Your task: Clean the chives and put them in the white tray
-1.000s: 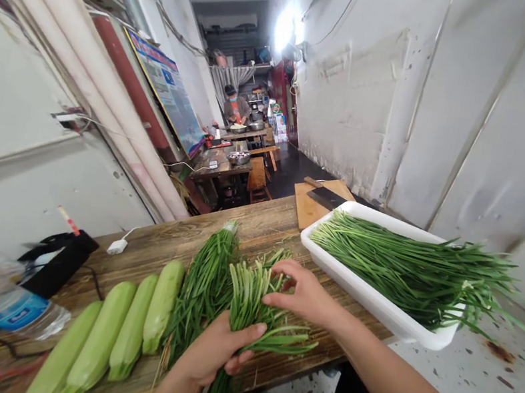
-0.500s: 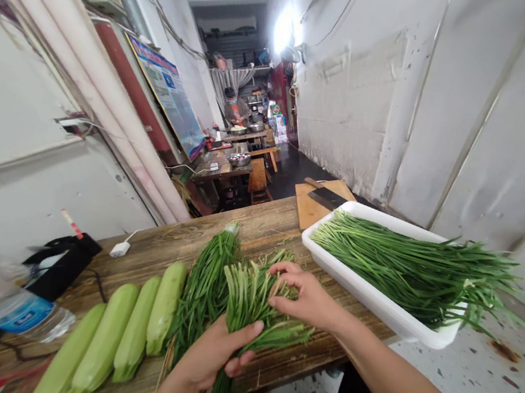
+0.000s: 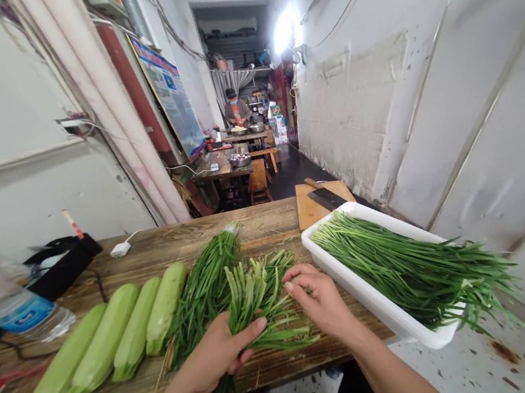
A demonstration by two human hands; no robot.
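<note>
My left hand (image 3: 226,351) is closed round a bunch of garlic chives (image 3: 245,292), pale cut ends up and green leaves hanging below the table edge. Just right of those ends is my right hand (image 3: 313,297), thumb and fingers curled together in a pinch; whatever is between the tips is too small to make out. Loose chive leaves and scraps (image 3: 288,336) lie on the wood beneath and beside the held bunch. Another bunch of chives (image 3: 210,268), tied at its pale end, rests to the left of my hands.
Several pale green zucchini (image 3: 134,330) lie left of the chives, near a plastic water bottle (image 3: 26,312). At right stands a white tub (image 3: 349,278) full of chives. Behind it a cleaver (image 3: 327,198) rests on a cutting board (image 3: 308,212). A person (image 3: 236,109) is at a far table.
My right hand has moved right and slightly down, away from the pale chive ends. My left hand keeps hold of the bunch, nearly in the same place.
</note>
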